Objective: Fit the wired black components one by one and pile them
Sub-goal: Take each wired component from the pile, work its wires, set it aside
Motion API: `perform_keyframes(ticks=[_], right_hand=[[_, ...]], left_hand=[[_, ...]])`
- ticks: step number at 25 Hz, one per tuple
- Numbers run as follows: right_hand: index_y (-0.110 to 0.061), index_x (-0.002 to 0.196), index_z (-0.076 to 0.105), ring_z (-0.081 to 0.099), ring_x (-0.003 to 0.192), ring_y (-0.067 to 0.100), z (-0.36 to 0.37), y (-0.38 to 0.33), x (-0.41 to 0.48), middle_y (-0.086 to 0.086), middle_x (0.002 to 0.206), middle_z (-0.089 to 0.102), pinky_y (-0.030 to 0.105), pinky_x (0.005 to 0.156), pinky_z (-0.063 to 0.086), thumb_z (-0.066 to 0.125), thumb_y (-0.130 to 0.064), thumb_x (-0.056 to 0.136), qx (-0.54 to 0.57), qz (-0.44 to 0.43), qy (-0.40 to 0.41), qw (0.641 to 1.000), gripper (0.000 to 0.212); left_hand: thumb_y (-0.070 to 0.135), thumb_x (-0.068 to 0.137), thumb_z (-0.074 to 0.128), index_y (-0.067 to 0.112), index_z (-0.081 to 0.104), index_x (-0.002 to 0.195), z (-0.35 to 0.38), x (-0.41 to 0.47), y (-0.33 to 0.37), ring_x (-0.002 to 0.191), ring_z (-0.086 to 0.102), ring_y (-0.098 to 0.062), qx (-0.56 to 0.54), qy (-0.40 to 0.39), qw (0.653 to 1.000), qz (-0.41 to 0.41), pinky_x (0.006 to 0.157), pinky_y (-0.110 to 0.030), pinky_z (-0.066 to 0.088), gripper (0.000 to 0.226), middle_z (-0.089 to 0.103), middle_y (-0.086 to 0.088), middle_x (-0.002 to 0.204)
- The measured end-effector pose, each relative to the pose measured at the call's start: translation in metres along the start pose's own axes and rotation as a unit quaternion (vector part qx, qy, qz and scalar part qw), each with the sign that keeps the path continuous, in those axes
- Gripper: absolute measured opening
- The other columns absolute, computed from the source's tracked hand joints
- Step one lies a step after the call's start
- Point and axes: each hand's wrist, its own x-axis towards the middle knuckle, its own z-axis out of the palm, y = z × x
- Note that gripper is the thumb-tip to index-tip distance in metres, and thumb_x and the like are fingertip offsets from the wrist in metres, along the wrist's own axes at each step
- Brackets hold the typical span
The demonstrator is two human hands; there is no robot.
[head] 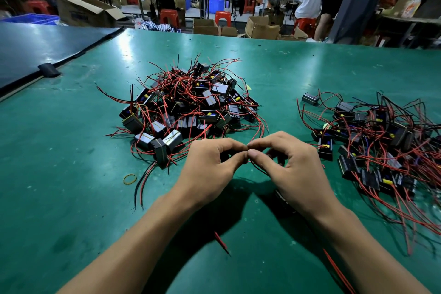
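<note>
Our left hand [210, 169] and right hand [294, 170] are bare, our forearms [133, 241] unsleeved to the frame's edge; the right thumbnail [254, 154] is short.

Found no legible text, brand or number anywhere. Made out only a smeared blue print on the side of the open cardboard box [81, 15] in the upper left of the frame, too blurred to read. Noted bright printing on a colourful package [411, 6] at the upper right, equally unreadable.
</note>
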Motion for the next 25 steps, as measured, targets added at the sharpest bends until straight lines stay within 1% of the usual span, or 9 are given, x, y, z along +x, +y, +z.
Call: perform_keyframes(ticks=[6,10,12,15,17,19,21,23,25], right_hand=[[-0.01,0.095,0.071,0.06,0.08,0.009,-0.004,0.007,0.001,-0.002,0.091,0.067,0.019,0.073,0.046,0.071,0.003,0.086,-0.054,-0.118,-0.024,0.991,0.016],[-0.008,0.095,0.07,0.06,0.081,0.014,-0.004,0.007,0.0,-0.001,0.092,0.065,0.022,0.072,0.046,0.069,0.005,0.088,-0.062,-0.141,-0.008,0.988,0.015],[-0.011,0.092,0.072,0.06,0.076,0.01,-0.005,0.004,0.0,-0.005,0.087,0.068,0.018,0.07,0.045,0.072,0.001,0.088,-0.013,-0.09,-0.008,0.996,0.013],[-0.019,0.084,0.076,0.057,0.062,0.003,-0.008,-0.006,0.002,-0.007,0.075,0.071,0.016,0.063,0.046,0.073,-0.022,0.09,0.154,0.09,-0.038,0.983,0.007],[-0.016,0.079,0.075,0.051,0.057,0.006,-0.008,-0.009,0.003,-0.002,0.069,0.068,0.018,0.058,0.042,0.068,-0.046,0.086,0.188,0.17,-0.045,0.966,0.031],[-0.015,0.076,0.074,0.044,0.055,0.008,-0.009,-0.009,0.004,-0.004,0.063,0.062,0.02,0.055,0.036,0.066,-0.055,0.083,0.164,0.206,-0.074,0.962,0.042],[-0.013,0.077,0.074,0.044,0.057,0.01,-0.01,-0.008,0.004,-0.002,0.064,0.062,0.022,0.055,0.033,0.07,-0.046,0.086,0.164,0.219,-0.108,0.956,0.034],[-0.01,0.08,0.075,0.049,0.062,0.011,-0.012,-0.008,0.004,0.003,0.069,0.067,0.023,0.058,0.038,0.073,-0.032,0.088,0.185,0.222,-0.113,0.951,0.023],[-0.01,0.081,0.076,0.054,0.063,0.008,-0.014,-0.007,0.003,0.003,0.071,0.07,0.018,0.059,0.043,0.074,-0.023,0.088,0.19,0.215,-0.11,0.952,0.015]], left_hand=[[0.011,0.088,0.07,0.009,0.076,0.086,-0.001,0.004,0.001,0.058,0.049,-0.005,-0.072,-0.041,0.995,-0.052,0.055,-0.019,0.039,0.007,0.069,0.007,0.065],[0.009,0.09,0.068,0.007,0.074,0.087,-0.004,0.005,0.002,0.056,0.047,0.004,-0.134,-0.083,0.985,-0.074,0.057,-0.011,0.038,0.007,0.064,0.013,0.06],[0.008,0.089,0.069,0.005,0.075,0.088,-0.004,0.005,0.002,0.056,0.052,0.007,-0.131,-0.066,0.987,-0.066,0.058,-0.008,0.039,0.007,0.067,0.011,0.063],[0.009,0.087,0.072,0.008,0.077,0.089,-0.001,0.003,0.002,0.061,0.061,0.001,-0.078,-0.019,0.996,-0.047,0.062,-0.013,0.045,0.006,0.073,0.003,0.071],[0.011,0.086,0.073,0.011,0.078,0.087,0.002,0.001,0.001,0.061,0.062,-0.009,-0.034,0.0,0.999,-0.014,0.061,-0.022,0.049,0.005,0.073,0.001,0.071],[0.011,0.085,0.074,0.012,0.078,0.088,0.003,-0.001,0.0,0.06,0.061,-0.02,0.005,0.008,0.999,0.033,0.06,-0.031,0.05,0.005,0.073,0.003,0.071],[0.011,0.085,0.074,0.012,0.078,0.088,0.003,-0.001,-0.001,0.059,0.061,-0.018,0.025,0.009,0.998,0.061,0.059,-0.031,0.05,0.006,0.073,0.005,0.072],[0.011,0.085,0.074,0.012,0.078,0.087,0.002,-0.001,-0.002,0.059,0.061,-0.009,0.028,0.007,0.998,0.063,0.059,-0.024,0.05,0.005,0.072,0.007,0.071],[0.011,0.084,0.075,0.011,0.078,0.086,0.002,0.001,-0.002,0.062,0.063,-0.009,0.022,0.0,0.998,0.053,0.06,-0.018,0.048,0.004,0.072,0.006,0.071]])
